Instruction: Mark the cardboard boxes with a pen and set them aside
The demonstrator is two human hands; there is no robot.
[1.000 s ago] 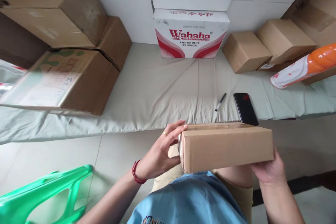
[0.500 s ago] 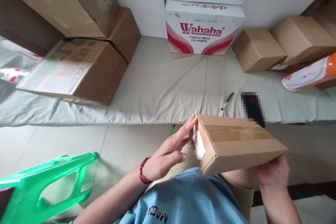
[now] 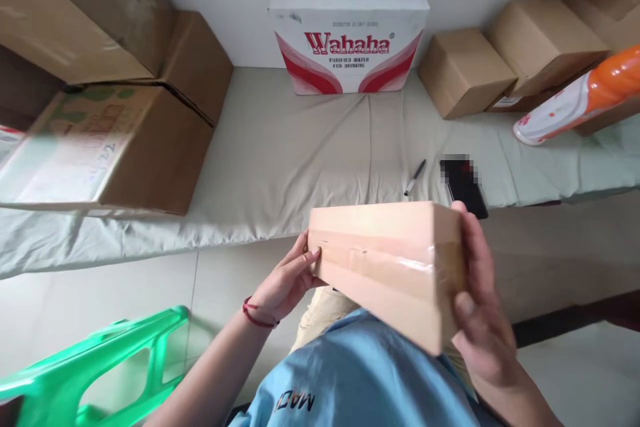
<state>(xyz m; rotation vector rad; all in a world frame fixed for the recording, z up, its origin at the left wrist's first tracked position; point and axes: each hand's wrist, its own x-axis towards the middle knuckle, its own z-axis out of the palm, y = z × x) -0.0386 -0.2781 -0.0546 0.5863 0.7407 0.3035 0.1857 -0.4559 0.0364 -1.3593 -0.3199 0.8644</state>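
A brown cardboard box (image 3: 380,253), with clear tape along its face, is held tilted in the air in front of my body, just off the table's near edge. My left hand (image 3: 287,278) grips its left end, the thumb on the taped face and the other fingers partly hidden behind. Around the right end is my right hand (image 3: 480,307), with fingers along the far side and the thumb on the near part of that end. Beyond the box, a pen (image 3: 415,177) and a black phone (image 3: 465,183), partly pixelated, lie on the cloth.
A cloth-covered table (image 3: 290,153) spans the view. At its back stands a white-and-red Wahaha carton (image 3: 350,47). Cardboard boxes (image 3: 155,153) are stacked left, smaller boxes (image 3: 465,70) right, near an orange-and-white bottle (image 3: 575,100). A green plastic stool (image 3: 110,360) stands at lower left.
The box has been turned, so its labelled end no longer shows and another taped face is toward me. My left hand now grips its end; my right hand has come up its right end.
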